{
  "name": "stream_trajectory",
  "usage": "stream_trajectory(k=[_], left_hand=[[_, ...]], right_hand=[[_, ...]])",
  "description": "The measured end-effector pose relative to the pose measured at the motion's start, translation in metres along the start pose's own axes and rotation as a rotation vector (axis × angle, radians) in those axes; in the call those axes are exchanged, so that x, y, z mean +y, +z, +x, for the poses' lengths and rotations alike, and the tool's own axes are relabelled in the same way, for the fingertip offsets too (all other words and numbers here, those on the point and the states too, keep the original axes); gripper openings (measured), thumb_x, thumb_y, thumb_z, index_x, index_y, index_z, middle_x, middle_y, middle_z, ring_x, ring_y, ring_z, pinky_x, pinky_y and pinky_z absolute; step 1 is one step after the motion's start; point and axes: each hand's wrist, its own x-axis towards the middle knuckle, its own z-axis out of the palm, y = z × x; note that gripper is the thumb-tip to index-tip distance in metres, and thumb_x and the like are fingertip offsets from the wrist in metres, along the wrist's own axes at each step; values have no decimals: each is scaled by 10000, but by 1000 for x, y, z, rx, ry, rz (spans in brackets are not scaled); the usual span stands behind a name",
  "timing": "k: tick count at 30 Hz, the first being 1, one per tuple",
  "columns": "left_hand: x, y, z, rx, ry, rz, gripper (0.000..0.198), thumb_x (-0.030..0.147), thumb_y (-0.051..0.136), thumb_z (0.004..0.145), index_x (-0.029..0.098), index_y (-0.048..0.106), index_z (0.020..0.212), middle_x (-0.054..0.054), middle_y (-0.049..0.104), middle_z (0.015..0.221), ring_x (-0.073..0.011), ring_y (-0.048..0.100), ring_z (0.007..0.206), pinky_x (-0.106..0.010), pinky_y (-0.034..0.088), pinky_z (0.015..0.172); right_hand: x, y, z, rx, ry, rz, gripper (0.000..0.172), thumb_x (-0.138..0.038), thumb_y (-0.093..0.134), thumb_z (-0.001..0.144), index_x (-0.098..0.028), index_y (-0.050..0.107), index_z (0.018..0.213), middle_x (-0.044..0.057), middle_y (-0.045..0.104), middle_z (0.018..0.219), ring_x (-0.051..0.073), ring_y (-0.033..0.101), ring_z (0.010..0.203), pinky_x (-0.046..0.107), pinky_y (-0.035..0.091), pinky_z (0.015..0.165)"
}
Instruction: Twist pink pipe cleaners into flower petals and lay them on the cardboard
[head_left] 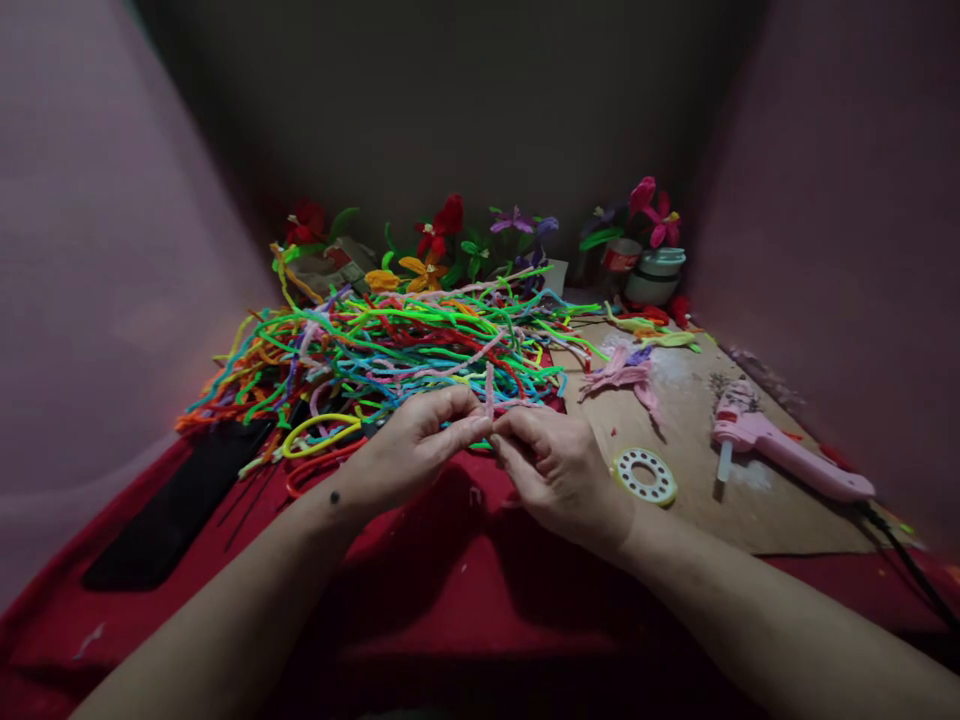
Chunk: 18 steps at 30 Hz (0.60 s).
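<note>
A pale pink pipe cleaner (pixel 490 388) stands up from between my fingertips at the middle of the view. My left hand (pixel 426 432) pinches it from the left, thumb and fingers pressed together. From the right, my right hand (pixel 551 462) is closed with its fingertips at the same spot, also on the pink pipe cleaner. Both hands hang over the red cloth (pixel 450 600). Just behind them spreads a tangled heap of coloured pipe cleaners (pixel 420 340). The fingers hide the lower part of the held piece.
A cardboard sheet (pixel 697 520) at right bears a pink glue gun (pixel 787 455), a round disc with holes (pixel 645 477) and pink fuzzy petals (pixel 622 372). A black phone-like slab (pixel 180 505) lies at left. Fuzzy flowers (pixel 431 250) and a lidded jar (pixel 656 277) line the back.
</note>
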Motion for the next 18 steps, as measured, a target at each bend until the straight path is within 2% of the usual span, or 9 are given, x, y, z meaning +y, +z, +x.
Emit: stream_trajectory(k=[2, 7, 10, 14, 18], left_hand=[[0, 1, 1, -20, -69, -37, 227, 327, 464, 830, 158, 530, 695, 3, 487, 674, -121, 443, 646, -230, 382, 605], [-4, -3, 3, 111, 4, 41, 235, 317, 454, 833, 162, 510, 665, 8, 476, 668, -115, 426, 639, -221, 365, 599], [-8, -3, 4, 174, 22, 102, 221, 325, 466, 826, 166, 513, 680, 13, 481, 651, -112, 440, 617, -216, 366, 586], [-13, 1, 3, 233, 144, 304, 164, 296, 462, 831, 172, 537, 753, -13, 548, 729, -125, 489, 670, -228, 381, 644], [-17, 1, 3, 173, 168, 506, 161, 255, 406, 852, 176, 507, 755, -13, 530, 707, -126, 470, 630, -236, 368, 612]], right_hand=[[1, 2, 0, -5, 19, 11, 166, -182, 463, 818, -166, 557, 683, 38, 587, 654, 128, 531, 613, 259, 401, 629], [0, 0, 8, -145, 393, 487, 222, -336, 497, 827, -155, 588, 736, 8, 587, 588, 97, 504, 507, 224, 408, 526], [1, 0, 10, -138, 496, 550, 278, -406, 528, 804, -144, 616, 775, 4, 583, 564, 82, 465, 453, 209, 381, 467], [8, 3, 7, -76, 414, 421, 249, -386, 516, 823, -162, 620, 800, -8, 571, 555, 82, 457, 449, 201, 362, 444], [12, 4, 4, -47, 184, 183, 211, -304, 475, 865, -176, 637, 820, 11, 612, 633, 109, 538, 558, 234, 429, 564]])
